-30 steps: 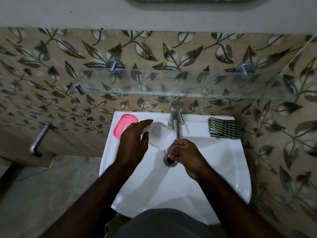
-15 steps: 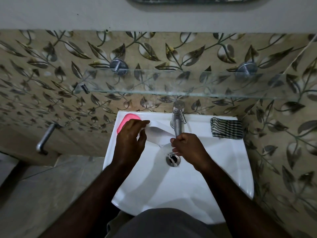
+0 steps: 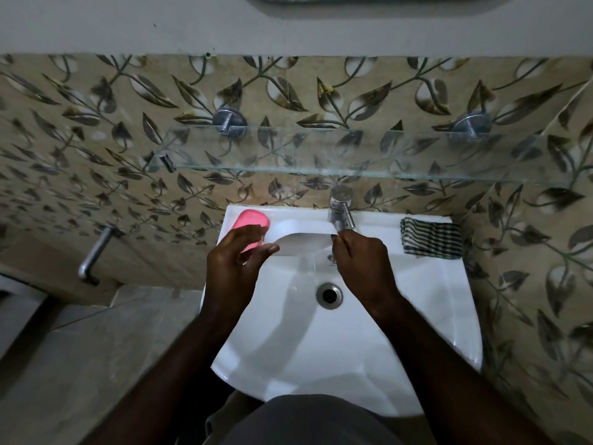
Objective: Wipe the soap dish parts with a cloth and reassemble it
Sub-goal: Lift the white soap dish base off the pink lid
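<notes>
Two bare hands met over a white ceramic washbasin (image 3: 426, 303) fixed to a wall of beige tiles printed with dark leaves (image 3: 96, 130). Between them was a clear, oval plastic soap-dish part (image 3: 303, 244), held above the rear of the bowl just in front of the chrome tap (image 3: 340, 207). The right hand (image 3: 361, 258) had its fingers curled shut around the part's right end; the left hand (image 3: 234, 261) was loosely open, fingertips touching the part's left edge — a light contact, not a firm clasp. Behind the left hand, on the basin's rear left corner, lay a pink oval piece (image 3: 252, 226), partly hidden by the fingers; whether it was soap or another dish part could not be told. A folded cloth striped dark green and white (image 3: 431, 237) sat on the rear right corner, well apart from both hands. The round metal drain (image 3: 329, 295) showed below the hands. Above the tap ran a clear glass shelf (image 3: 321, 152) on two round metal mounts, and a chrome pipe fitting (image 3: 94, 252) jutted from the wall at left.
</notes>
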Demonstrator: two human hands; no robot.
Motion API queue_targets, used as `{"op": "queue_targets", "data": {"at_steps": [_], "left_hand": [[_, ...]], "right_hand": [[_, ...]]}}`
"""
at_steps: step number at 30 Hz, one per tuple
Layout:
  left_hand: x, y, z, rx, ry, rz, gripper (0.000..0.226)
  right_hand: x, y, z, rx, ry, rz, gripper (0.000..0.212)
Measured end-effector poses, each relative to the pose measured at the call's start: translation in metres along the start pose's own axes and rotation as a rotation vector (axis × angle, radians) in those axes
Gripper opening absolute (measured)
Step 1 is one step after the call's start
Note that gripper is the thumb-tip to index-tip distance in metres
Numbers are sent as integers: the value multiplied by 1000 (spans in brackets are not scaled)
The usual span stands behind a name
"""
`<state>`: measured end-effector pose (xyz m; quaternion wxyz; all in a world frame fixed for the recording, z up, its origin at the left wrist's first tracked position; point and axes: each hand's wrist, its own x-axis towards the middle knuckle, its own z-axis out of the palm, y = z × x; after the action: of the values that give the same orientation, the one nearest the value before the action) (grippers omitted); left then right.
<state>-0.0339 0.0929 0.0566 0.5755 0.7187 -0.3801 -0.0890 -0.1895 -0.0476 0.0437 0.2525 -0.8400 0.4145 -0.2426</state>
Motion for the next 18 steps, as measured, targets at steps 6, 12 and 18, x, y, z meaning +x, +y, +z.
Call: {"op": "queue_targets", "data": {"at_steps": [6, 12, 18], "left_hand": [[5, 6, 0, -452, -107, -414, 30], [18, 7, -13, -528, -174, -476, 38], [30, 12, -23, -410, -286, -489, 37]], "right_hand": [[-2, -4, -1, 92, 132, -43, 32], [1, -7, -2, 258, 76, 19, 18], [7, -7, -6, 258, 105, -8, 11]]}}
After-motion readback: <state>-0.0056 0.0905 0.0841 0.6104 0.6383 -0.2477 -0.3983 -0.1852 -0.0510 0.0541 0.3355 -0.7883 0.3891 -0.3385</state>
